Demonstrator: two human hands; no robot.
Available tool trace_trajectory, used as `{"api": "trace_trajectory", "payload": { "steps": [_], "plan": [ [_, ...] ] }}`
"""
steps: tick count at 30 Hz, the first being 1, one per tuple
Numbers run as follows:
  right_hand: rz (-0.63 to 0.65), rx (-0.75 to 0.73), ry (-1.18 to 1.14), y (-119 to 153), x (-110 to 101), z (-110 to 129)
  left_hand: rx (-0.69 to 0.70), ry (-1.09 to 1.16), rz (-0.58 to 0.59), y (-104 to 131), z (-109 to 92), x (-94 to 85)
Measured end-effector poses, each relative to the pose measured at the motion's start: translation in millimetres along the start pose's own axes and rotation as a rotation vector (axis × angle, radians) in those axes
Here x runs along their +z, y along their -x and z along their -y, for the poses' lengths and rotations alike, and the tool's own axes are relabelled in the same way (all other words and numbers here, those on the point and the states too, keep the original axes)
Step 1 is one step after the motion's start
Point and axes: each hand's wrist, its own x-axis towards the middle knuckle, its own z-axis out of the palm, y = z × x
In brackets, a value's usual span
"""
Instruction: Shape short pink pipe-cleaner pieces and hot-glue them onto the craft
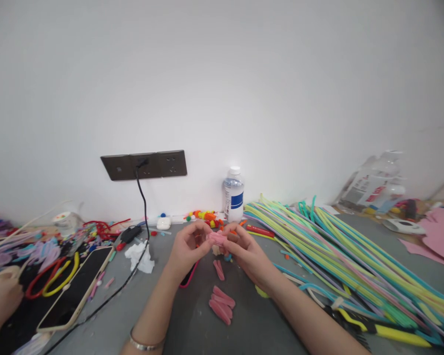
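A small pink fuzzy piece (217,239) is held up between both hands over the grey table. My left hand (192,246) pinches its left end, and a silver bracelet circles that wrist. On the right end are the closed fingertips of my right hand (246,249). Below the hands lies a narrow pink fuzzy piece (218,270). Nearer the front, several more pink pieces (222,304) lie together on the table.
Behind the hands stands a white-capped bottle (234,195). Long coloured pipe cleaners (340,251) spread on the right, near yellow-handled pliers (399,334). Left are a phone (77,288), a black cable (145,207), a tissue (139,256) and another person's hand (3,298).
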Motion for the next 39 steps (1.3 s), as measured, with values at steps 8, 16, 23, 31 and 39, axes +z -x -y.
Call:
{"api": "trace_trajectory", "payload": {
  "steps": [8,16,23,31,39],
  "plan": [
    [0.008,0.004,-0.045,2,3,4,0.024,0.098,0.094,1,3,1.5],
    [-0.117,-0.036,-0.018,-2,2,5,0.014,0.127,-0.038,-1,8,-0.3],
    [-0.153,0.002,-0.038,-2,2,7,-0.048,0.040,-0.428,-7,13,-7.0],
    [-0.170,0.020,-0.062,-2,2,7,0.004,0.159,-0.318,-5,9,-3.1],
    [-0.183,-0.118,0.069,-3,0,5,0.024,0.067,-0.240,-3,10,-3.3]
  ]
}}
